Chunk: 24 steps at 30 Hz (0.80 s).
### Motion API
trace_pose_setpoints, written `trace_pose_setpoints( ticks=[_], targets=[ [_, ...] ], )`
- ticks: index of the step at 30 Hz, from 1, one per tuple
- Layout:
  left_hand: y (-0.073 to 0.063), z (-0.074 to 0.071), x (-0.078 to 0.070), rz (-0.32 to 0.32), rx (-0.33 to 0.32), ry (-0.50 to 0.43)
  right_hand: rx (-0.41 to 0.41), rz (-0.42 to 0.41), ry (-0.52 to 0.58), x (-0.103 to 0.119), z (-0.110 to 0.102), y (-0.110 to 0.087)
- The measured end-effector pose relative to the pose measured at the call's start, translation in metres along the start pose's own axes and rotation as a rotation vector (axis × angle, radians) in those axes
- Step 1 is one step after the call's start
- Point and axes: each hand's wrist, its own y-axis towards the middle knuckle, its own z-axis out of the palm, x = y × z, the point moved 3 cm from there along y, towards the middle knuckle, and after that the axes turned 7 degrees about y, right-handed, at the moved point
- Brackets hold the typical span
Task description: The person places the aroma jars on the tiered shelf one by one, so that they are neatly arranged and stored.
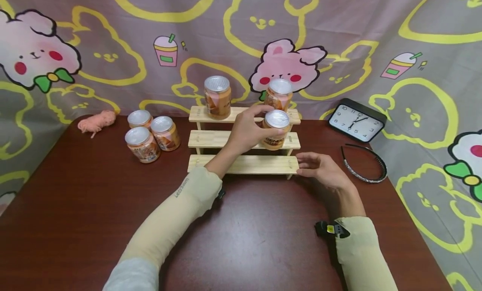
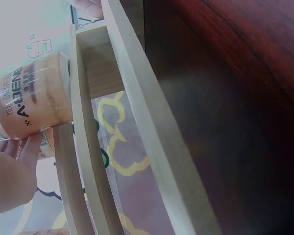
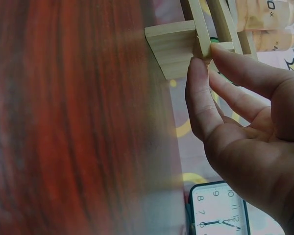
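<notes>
My left hand (image 1: 246, 130) grips an orange-labelled can (image 1: 276, 130) with a silver lid, thumb and fingers around its sides. The can is upright at the right end of the middle board of a three-step wooden stand (image 1: 211, 139); the left wrist view shows its lettered side (image 2: 34, 98). On the top board are two similar cans, one at the left (image 1: 217, 98) and another at the right (image 1: 279, 94), partly hidden behind the gripped can. At the lowest board's right end, my right hand (image 1: 324, 171) pinches the corner between thumb and finger (image 3: 198, 88).
Three more cans (image 1: 144, 144) stand grouped on the dark table (image 1: 75, 199), left of the stand. Pink yarn (image 1: 97, 122) lies at the far left. To the right are a clock (image 1: 357, 120) and a headband (image 1: 365, 165). A patterned curtain (image 1: 124, 44) hangs behind.
</notes>
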Motion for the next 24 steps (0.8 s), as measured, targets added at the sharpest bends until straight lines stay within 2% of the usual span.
trace_pose_setpoints(
  ticks=[13,24],
  targets=[
    [0.0045,0.0055,-0.0003,-0.004,-0.015,0.028,0.014,-0.019,0.026,-0.0009,-0.0005,0.0017],
    [0.0045,0.0066,-0.0004,0.022,-0.01,0.052,0.011,-0.031,0.019,-0.0006,-0.001,0.0008]
  ],
)
